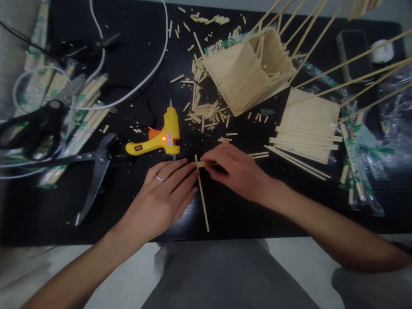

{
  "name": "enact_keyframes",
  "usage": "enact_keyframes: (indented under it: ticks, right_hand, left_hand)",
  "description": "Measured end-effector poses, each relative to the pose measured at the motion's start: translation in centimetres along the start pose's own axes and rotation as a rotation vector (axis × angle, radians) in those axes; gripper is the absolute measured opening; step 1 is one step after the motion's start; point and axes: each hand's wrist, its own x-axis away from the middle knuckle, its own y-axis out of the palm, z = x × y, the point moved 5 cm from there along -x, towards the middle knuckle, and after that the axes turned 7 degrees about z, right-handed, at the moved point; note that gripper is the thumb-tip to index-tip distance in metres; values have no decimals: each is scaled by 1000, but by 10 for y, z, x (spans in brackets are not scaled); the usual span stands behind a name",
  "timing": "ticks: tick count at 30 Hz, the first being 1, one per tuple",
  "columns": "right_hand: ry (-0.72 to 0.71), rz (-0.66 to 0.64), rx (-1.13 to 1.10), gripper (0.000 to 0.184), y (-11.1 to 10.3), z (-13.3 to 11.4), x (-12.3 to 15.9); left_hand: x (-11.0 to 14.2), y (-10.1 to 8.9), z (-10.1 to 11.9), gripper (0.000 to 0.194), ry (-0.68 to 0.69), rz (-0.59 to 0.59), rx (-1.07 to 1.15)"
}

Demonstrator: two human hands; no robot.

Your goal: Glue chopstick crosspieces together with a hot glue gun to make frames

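My left hand point(164, 193), with a ring on one finger, lies flat with its fingers stretched out. Its fingertips touch the upper part of a thin wooden chopstick point(203, 201) that points toward the table's front edge. From the right, my right hand point(240, 171) pinches a pair of chopsticks point(259, 155) lying crosswise. Their left ends meet the first chopstick near its top; whether they are joined is too small to tell. A yellow glue gun point(167, 133) with a lit orange light lies just beyond my left hand.
Cut stick pieces point(206, 109) are scattered behind my hands. A stick-built box point(247, 73) and a flat stick panel point(309, 120) with loose chopsticks stand right. Pliers point(96, 167), scissors point(48, 116), a white cable point(141, 88) and wrapped chopsticks point(83, 124) lie left; a phone point(354, 56) sits far right.
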Motion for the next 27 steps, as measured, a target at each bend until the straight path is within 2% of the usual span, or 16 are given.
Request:
enact_keyframes:
  ticks: [4, 6, 8, 12, 14, 16, 19, 23, 25, 27]
  right_hand:
    - [-14, 5, -18, 13, 1, 2, 1]
    - [-18, 2, -21, 14, 2, 3, 1]
    - [-17, 2, -26, 14, 2, 4, 1]
    - [-12, 4, -49, 16, 2, 3, 1]
    - [-9, -1, -63, 16, 1, 3, 0]
    - [4, -16, -77, 16, 0, 2, -1]
    - [34, -37, -97, 15, 1, 3, -2]
    - [31, -20, -107, 14, 1, 3, -2]
    - [26, -13, -105, 13, 1, 3, -1]
    - [26, -10, -104, 13, 1, 3, -1]
  left_hand:
    - [-5, -16, -18, 31, -62, 5, -1]
    - [-10, -26, -36, 34, -171, 22, -57]
    - [-17, -32, -54, 39, -283, -10, -146]
    - [-29, -23, -73, 50, -359, -170, -275]
    - [-32, -16, -77, 47, -370, -233, -318]
    - [-33, -13, -80, 42, -379, -244, -343]
    - [-33, -18, -82, 37, -364, -188, -305]
    - [-34, -44, -84, 41, -293, 8, -174]
    - [-29, -58, -87, 44, -338, 78, -123]
    - [-18, -67, -90, 51, -401, 86, -54]
